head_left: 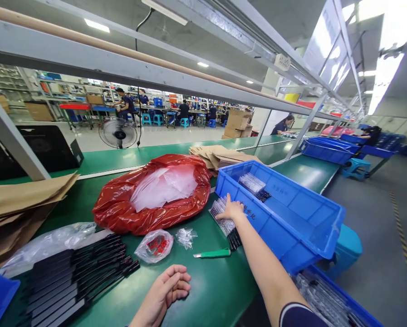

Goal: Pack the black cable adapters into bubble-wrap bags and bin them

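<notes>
My right hand (232,210) reaches out beside the blue bin, fingers spread over a stack of clear-wrapped pieces with black ends (229,227). It touches the top of that stack. My left hand (165,290) hovers low over the green table, its fingers loosely curled and nothing visible in them. Between the hands lies a green utility knife (213,254). Near it are a clear bag of small red parts (157,245) and a small pile of clear pieces (186,238). A row of flat black parts with cables (67,281) lies at the left.
The blue bin (291,231) at the right holds more wrapped pieces (252,182). A red plastic bag (115,204) of white sleeves sits behind the knife. Brown paper or cardboard (22,195) lies left, and a lower bin (329,290) stands right. Overhead are metal rails; people sit farther back.
</notes>
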`<action>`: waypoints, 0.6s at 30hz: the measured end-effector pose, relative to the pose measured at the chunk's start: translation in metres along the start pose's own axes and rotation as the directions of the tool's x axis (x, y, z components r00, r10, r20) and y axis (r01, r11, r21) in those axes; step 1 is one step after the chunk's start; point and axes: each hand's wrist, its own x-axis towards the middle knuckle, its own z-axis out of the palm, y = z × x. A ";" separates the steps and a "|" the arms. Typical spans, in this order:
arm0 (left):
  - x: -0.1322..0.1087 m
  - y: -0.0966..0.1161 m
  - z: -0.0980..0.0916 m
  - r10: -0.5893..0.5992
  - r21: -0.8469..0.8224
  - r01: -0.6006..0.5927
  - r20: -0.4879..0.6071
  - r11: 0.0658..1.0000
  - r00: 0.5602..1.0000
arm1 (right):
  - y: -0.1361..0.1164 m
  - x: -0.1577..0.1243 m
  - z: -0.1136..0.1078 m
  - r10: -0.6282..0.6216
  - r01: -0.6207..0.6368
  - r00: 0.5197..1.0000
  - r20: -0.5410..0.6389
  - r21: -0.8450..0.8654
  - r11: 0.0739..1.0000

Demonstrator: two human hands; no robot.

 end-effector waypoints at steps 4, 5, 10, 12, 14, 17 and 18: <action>0.001 -0.001 -0.001 -0.009 -0.006 0.009 -0.004 1.000 1.000 | 0.000 0.000 0.006 -0.109 0.109 0.994 0.000 0.029 0.994; 0.001 -0.001 -0.002 -0.012 -0.007 0.012 -0.007 1.000 1.000 | -0.001 -0.001 0.009 -0.139 0.138 0.990 0.001 0.046 0.989; 0.003 0.001 -0.002 -0.029 -0.007 0.029 -0.008 1.000 1.000 | -0.008 -0.006 0.018 -0.217 0.210 0.975 0.041 0.135 0.968; 0.003 0.001 -0.002 -0.034 -0.006 0.033 -0.006 0.999 0.999 | -0.010 -0.007 0.018 -0.234 0.228 0.971 0.037 0.124 0.966; 0.003 0.002 -0.002 -0.039 -0.008 0.038 -0.008 0.999 0.999 | -0.013 -0.008 0.017 -0.250 0.245 0.968 0.031 0.098 0.964; 0.003 0.002 -0.002 -0.042 -0.013 0.042 -0.013 0.999 0.999 | -0.017 -0.010 0.017 -0.273 0.271 0.962 0.019 0.073 0.960; 0.003 0.001 -0.002 -0.041 -0.014 0.040 -0.015 0.999 0.999 | -0.018 -0.011 0.018 -0.279 0.277 0.960 0.013 0.073 0.958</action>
